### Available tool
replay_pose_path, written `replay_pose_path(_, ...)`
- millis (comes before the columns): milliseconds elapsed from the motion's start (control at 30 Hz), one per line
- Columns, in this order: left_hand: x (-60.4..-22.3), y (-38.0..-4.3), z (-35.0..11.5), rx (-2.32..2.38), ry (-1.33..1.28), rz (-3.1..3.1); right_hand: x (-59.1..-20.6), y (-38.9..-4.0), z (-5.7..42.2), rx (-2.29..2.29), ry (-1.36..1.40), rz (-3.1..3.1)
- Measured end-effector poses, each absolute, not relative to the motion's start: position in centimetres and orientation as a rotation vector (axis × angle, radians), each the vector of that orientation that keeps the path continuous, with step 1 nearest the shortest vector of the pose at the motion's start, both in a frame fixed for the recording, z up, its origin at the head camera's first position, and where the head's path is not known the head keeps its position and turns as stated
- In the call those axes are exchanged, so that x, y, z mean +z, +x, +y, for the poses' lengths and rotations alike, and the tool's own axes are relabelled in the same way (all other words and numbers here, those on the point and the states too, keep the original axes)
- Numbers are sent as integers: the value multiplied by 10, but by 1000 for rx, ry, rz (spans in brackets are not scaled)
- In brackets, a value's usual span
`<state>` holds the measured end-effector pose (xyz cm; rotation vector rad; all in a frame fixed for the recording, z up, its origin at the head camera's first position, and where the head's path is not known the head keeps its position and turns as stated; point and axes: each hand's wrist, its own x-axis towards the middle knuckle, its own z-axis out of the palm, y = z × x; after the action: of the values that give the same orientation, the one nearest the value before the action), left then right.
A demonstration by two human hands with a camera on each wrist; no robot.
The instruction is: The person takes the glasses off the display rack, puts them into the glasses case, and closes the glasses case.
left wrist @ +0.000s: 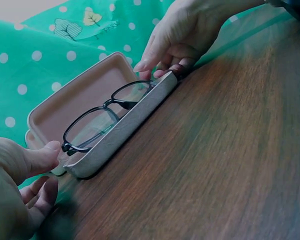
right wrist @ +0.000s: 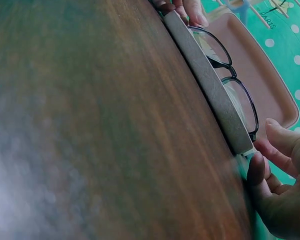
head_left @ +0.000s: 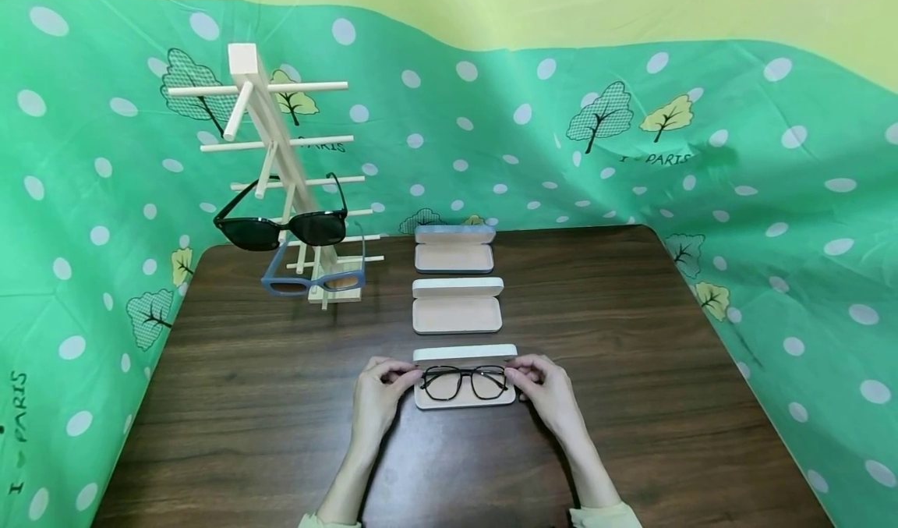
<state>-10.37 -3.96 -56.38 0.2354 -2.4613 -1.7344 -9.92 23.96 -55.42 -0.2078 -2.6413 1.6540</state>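
Note:
A pair of black-framed eyeglasses sits low in the nearest open glasses case, its lenses standing up above the front wall in both wrist views. My left hand is at the left end of the frame, thumb tip right at the hinge. At the opposite end my right hand has its thumb and forefinger by the other hinge. Both hands pinch at the frame's ends, the lower fingers curled beside the case. A folded temple shows behind the lenses in the left wrist view.
Two more open cases, one white and one blue-edged, stand in line behind on the wooden table. At the back left a wooden display rack carries black sunglasses and blue-framed glasses. A dotted green cloth hangs behind.

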Motion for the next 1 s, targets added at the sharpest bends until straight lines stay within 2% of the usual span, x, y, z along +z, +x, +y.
replay_pose_path(567,-557,-111,-51,-2057,295,-2370,-552,-101,244,1869,-343,-2547)
replay_pose_path(1000,-547,-120,-54,-1709,33,-2710,-547,-104,249,1924,-218,-2445)
